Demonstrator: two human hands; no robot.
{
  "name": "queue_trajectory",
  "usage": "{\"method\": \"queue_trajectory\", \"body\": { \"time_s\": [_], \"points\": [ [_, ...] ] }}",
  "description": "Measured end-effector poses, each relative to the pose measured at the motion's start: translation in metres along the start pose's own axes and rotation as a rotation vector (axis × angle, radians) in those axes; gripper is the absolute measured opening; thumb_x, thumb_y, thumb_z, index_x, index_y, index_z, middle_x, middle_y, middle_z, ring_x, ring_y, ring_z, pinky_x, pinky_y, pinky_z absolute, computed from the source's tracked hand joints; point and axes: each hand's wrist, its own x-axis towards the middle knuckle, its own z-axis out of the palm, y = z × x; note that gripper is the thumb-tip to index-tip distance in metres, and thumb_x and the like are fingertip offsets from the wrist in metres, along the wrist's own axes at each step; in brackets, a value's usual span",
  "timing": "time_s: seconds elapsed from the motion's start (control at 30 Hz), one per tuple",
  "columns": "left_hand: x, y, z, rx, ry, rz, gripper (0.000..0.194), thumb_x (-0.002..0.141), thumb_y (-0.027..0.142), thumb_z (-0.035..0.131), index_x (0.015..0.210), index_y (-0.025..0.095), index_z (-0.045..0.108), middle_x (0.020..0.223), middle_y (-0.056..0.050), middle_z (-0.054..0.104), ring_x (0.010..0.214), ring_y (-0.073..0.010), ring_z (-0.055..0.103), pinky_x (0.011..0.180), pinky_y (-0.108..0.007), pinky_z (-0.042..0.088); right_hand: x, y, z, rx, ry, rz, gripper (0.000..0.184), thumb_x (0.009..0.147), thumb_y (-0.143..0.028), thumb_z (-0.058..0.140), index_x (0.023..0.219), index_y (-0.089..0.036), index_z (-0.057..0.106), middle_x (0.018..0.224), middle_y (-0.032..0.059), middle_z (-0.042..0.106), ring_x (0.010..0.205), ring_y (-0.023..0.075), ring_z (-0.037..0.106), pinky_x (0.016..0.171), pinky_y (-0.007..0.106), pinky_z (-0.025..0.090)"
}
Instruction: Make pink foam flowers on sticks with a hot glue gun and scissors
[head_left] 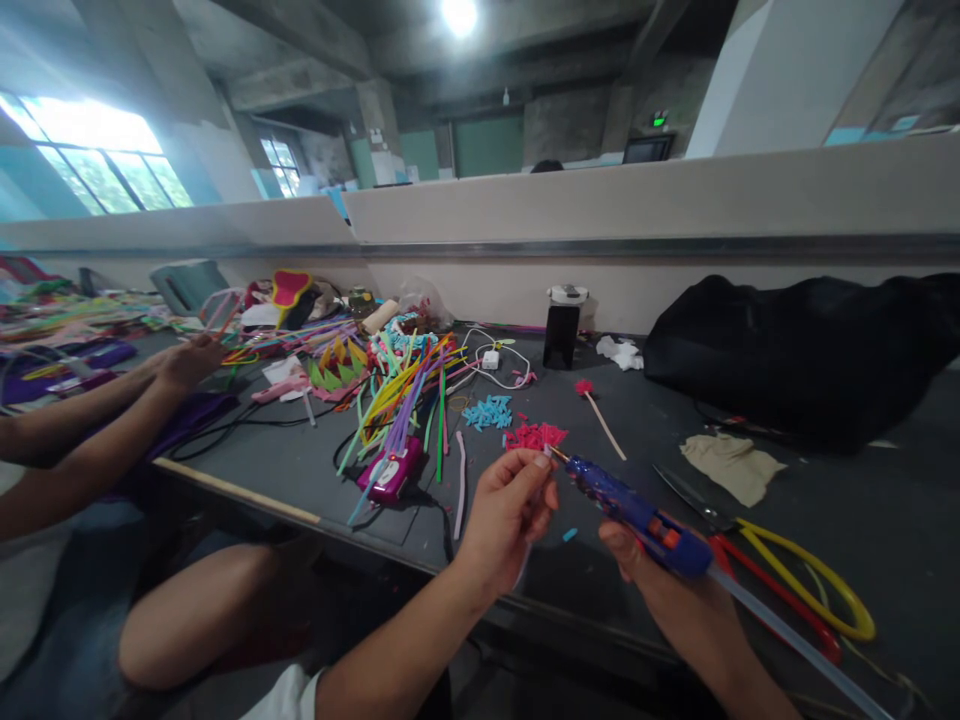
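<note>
Apparently at the gluing step: grasping a blue glue gun [637,510] in the right grip [660,570] and pinching a small pale piece [547,452], mostly hidden, in the left grip [514,510], right at the nozzle [559,454], above the worktop [630,400], near the red pieces [536,436]. Impossible to tell trigger pressure. Next, probably calling for a steady pinch, a light dab, then prompt joining before cooling.
</note>
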Motion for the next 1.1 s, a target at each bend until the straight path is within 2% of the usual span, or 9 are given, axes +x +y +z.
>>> {"method": "queue_trajectory", "body": {
  "time_s": [0.13,0.3,0.47,0.63,0.77,0.9,1.0,1.1],
  "points": [
    [0.0,0.0,0.0,-0.005,-0.004,0.002,0.03,0.078,0.043,0.071,0.082,0.017,0.057,0.055,0.004,0.054,0.035,-0.0026,0.033,0.035,-0.017,0.015,0.003,0.002,-0.001,0.012,-0.009,-0.026,0.047,0.069,-0.063,0.065,0.05,-0.024,0.048,0.044,-0.0039,0.047,0.044,0.0129,0.045,0.049,0.024,0.044],
    [-0.001,0.001,-0.001,-0.001,-0.003,-0.002,0.032,0.077,0.045,0.071,0.081,0.017,0.056,0.055,0.005,0.054,0.034,-0.0024,0.032,0.035,-0.017,0.015,0.006,0.004,-0.005,-0.049,-0.094,-0.053,0.046,0.071,-0.063,0.065,0.05,-0.024,0.05,0.043,-0.004,0.048,0.043,0.0132,0.046,0.044,0.024,0.041],
    [0.0,0.001,-0.002,-0.021,-0.003,-0.003,0.03,0.077,0.043,0.071,0.082,0.016,0.057,0.054,0.005,0.053,0.034,-0.0024,0.031,0.035,-0.017,0.014,0.006,0.004,-0.004,-0.022,-0.047,-0.06,0.043,0.072,-0.063,0.063,0.058,-0.024,0.055,0.049,-0.0034,0.051,0.047,0.014,0.047,0.046,0.025,0.04],
    [0.0,0.001,-0.004,-0.025,-0.012,-0.016,0.024,0.08,0.037,0.068,0.08,0.016,0.056,0.052,0.005,0.052,0.034,-0.0027,0.031,0.034,-0.017,0.014,0.008,0.006,-0.002,-0.062,-0.1,-0.191,0.042,0.076,-0.059,0.064,0.059,-0.023,0.052,0.055,-0.0044,0.049,0.053,0.0128,0.047,0.051,0.025,0.039],
    [0.0,0.003,-0.006,-0.028,-0.024,-0.013,0.022,0.082,0.035,0.066,0.08,0.016,0.057,0.052,0.005,0.052,0.034,-0.0028,0.031,0.034,-0.017,0.015,0.009,0.008,-0.004,-0.145,-0.086,-0.294,0.04,0.081,-0.055,0.062,0.061,-0.022,0.05,0.055,-0.0059,0.045,0.051,0.0109,0.045,0.052,0.024,0.037],
    [0.002,0.005,-0.008,-0.056,0.012,-0.012,0.022,0.08,0.035,0.068,0.081,0.015,0.058,0.053,0.005,0.052,0.035,-0.0024,0.032,0.034,-0.017,0.015,0.014,0.015,-0.009,-0.228,-0.086,-0.446,0.031,0.084,-0.052,0.061,0.073,-0.023,0.056,0.064,-0.004,0.054,0.057,0.0125,0.052,0.057,0.025,0.042],
    [0.005,0.007,-0.012,-0.058,0.032,0.013,0.024,0.078,0.035,0.069,0.081,0.015,0.057,0.054,0.005,0.052,0.036,-0.0024,0.033,0.034,-0.016,0.016,0.023,0.026,-0.012,-0.299,-0.03,-0.598,0.025,0.086,-0.047,0.061,0.084,-0.023,0.056,0.078,0.0005,0.061,0.069,0.0157,0.06,0.067,0.027,0.046],
    [0.01,0.009,-0.018,-0.057,0.062,0.056,0.025,0.077,0.036,0.07,0.078,0.016,0.056,0.054,0.006,0.051,0.037,-0.0028,0.034,0.034,-0.016,0.017,0.035,0.041,-0.015,-0.457,0.048,-0.676,0.02,0.087,-0.041,0.061,0.089,-0.023,0.053,0.085,0.0032,0.061,0.078,0.0185,0.059,0.072,0.03,0.046]
  ]
}}
